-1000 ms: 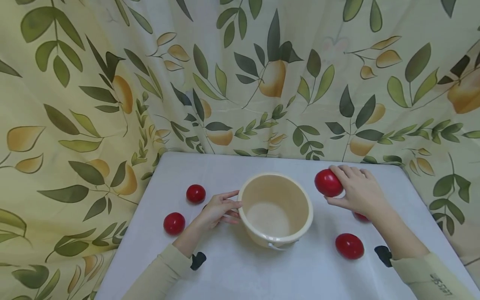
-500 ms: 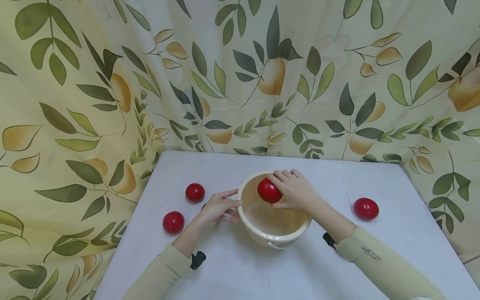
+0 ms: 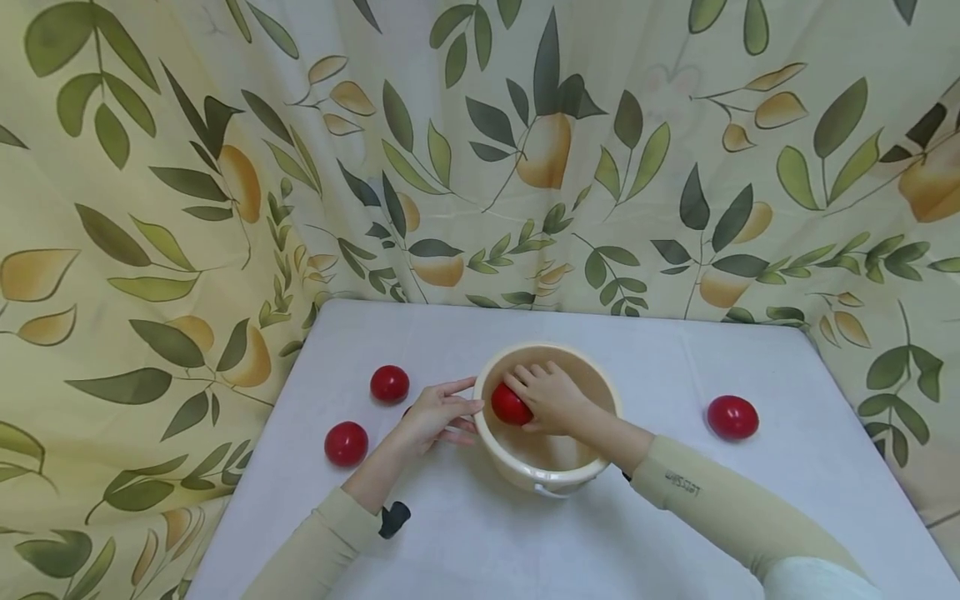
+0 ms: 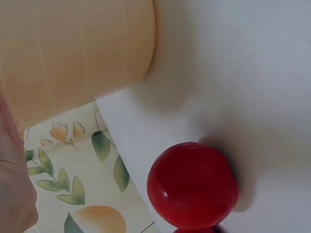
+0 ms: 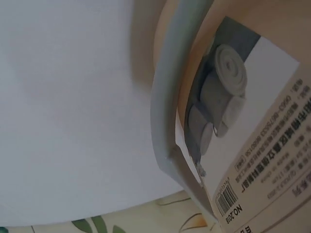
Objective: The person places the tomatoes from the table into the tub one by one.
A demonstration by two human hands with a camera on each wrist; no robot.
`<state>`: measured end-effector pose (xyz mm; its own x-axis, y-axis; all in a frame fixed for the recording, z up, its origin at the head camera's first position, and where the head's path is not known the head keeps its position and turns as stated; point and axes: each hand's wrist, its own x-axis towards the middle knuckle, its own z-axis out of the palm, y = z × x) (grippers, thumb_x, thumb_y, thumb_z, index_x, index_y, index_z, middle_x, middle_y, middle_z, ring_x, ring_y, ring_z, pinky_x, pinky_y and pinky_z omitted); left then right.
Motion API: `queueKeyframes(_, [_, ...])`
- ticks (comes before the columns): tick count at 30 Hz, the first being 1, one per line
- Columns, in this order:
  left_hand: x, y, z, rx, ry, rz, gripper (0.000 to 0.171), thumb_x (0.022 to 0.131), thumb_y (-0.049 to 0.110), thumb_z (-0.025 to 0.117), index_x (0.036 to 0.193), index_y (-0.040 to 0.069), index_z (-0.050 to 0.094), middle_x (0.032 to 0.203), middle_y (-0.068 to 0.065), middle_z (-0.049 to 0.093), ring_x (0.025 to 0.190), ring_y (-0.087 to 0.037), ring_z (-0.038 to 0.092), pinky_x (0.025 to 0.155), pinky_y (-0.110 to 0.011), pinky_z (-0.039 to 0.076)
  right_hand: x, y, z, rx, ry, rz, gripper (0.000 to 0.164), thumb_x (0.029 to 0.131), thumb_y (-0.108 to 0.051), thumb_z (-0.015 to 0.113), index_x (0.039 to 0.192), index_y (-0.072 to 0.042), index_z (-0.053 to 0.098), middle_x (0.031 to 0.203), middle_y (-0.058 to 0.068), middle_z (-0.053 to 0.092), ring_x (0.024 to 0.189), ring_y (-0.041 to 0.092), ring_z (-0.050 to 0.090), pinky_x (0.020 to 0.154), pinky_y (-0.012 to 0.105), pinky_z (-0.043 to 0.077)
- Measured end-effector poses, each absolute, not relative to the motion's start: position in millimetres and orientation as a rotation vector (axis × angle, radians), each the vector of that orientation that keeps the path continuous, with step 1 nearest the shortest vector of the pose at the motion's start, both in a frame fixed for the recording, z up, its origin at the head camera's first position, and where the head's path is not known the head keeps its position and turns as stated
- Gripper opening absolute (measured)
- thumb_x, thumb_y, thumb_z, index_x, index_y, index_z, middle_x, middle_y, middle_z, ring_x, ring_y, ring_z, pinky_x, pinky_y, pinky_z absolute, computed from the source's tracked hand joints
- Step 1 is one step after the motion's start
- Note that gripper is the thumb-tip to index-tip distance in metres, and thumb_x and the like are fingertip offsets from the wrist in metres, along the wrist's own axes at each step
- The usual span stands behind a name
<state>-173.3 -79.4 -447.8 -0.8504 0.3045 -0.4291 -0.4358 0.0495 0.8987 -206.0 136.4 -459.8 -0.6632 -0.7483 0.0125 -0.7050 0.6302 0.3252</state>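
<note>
A leaf-and-fruit print curtain point(image 3: 450, 167) hung behind the white counter point(image 3: 465, 550), and from where I stood the work sat near its middle. There a cream bucket point(image 3: 588, 379) stood upright, its mouth facing up. The right hand point(image 3: 553, 400) was reaching inside, and one red ball point(image 3: 512, 403) lay in that grip, within the bucket close to the left wall. Whether the ball touched the bottom I couldn't tell.

I took the step in hand to be setting this ball down inside; the next move seemed to call for loosening those fingers and lifting clear of the rim.

The right grip was only as wide as the ball, its fingers curved over the top. The left hand point(image 3: 435, 417) was at the near-left rim, its fingers fairly straight and touching the bucket, apparently to steady it.

Outside, two balls point(image 3: 347, 443) showed plainly on the left, a sliver of red peeked from behind the left wrist, and another ball point(image 3: 732, 417) lay well apart on the right.
</note>
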Motion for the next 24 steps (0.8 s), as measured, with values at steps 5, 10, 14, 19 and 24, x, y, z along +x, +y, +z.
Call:
queueKeyframes(5, [-172.7, -79.4, -448.3, -0.135, 1.809, 1.849, 0.057, 0.084, 0.019, 0.066, 0.136, 0.014, 0.044, 0.108, -0.022, 0.063, 0.066, -0.017, 0.066, 0.062, -0.037, 0.056, -202.5, 131.6, -466.1, 1.170, -2.793, -0.581, 0.083, 0.070, -0.062, 0.065, 0.129, -0.009, 0.043, 0.108, 0.009, 0.052, 0.091, 0.023, 0.053, 0.071, 0.035, 0.042])
queueKeyframes(10, [-173.2, -79.7, -448.3, -0.130, 1.793, 1.871, 0.057, 0.084, 0.017, 0.066, 0.136, 0.013, 0.044, 0.109, -0.023, 0.061, 0.064, -0.016, 0.065, 0.062, -0.037, 0.056, -200.8, 128.0, -466.7, 1.137, -2.875, -0.678, 0.082, 0.073, -0.063, 0.061, 0.132, -0.009, 0.042, 0.109, 0.009, 0.051, 0.094, 0.023, 0.053, 0.073, 0.035, 0.041])
queueKeyframes(14, [-173.2, -79.5, -448.1, -0.132, 1.788, 1.867, 0.058, 0.084, 0.017, 0.067, 0.137, 0.013, 0.044, 0.110, -0.025, 0.060, 0.064, -0.016, 0.065, 0.062, -0.037, 0.056, -200.2, 128.0, -469.9, 1.125, -2.891, -0.768, 0.073, 0.078, -0.054, 0.062, 0.134, -0.013, 0.040, 0.106, 0.009, 0.052, 0.091, 0.022, 0.052, 0.072, 0.034, 0.041])
queueKeyframes(19, [-172.4, -79.1, -448.6, -0.140, 1.785, 1.862, 0.057, 0.084, 0.018, 0.067, 0.137, 0.015, 0.044, 0.111, -0.025, 0.060, 0.064, -0.016, 0.066, 0.062, -0.036, 0.056, -199.9, 129.5, -473.3, 1.108, -2.857, -0.903, 0.063, 0.082, -0.043, 0.062, 0.136, -0.022, 0.038, 0.097, 0.007, 0.051, 0.081, 0.020, 0.052, 0.068, 0.030, 0.040])
queueKeyframes(24, [-172.0, -78.9, -449.5, -0.144, 1.786, 1.865, 0.057, 0.084, 0.018, 0.067, 0.136, 0.015, 0.045, 0.110, -0.024, 0.061, 0.065, -0.017, 0.066, 0.061, -0.037, 0.056, -200.2, 130.4, -475.5, 1.114, -2.816, -0.926, 0.059, 0.082, -0.049, 0.058, 0.133, -0.027, 0.038, 0.092, 0.006, 0.048, 0.077, 0.019, 0.050, 0.067, 0.030, 0.039])
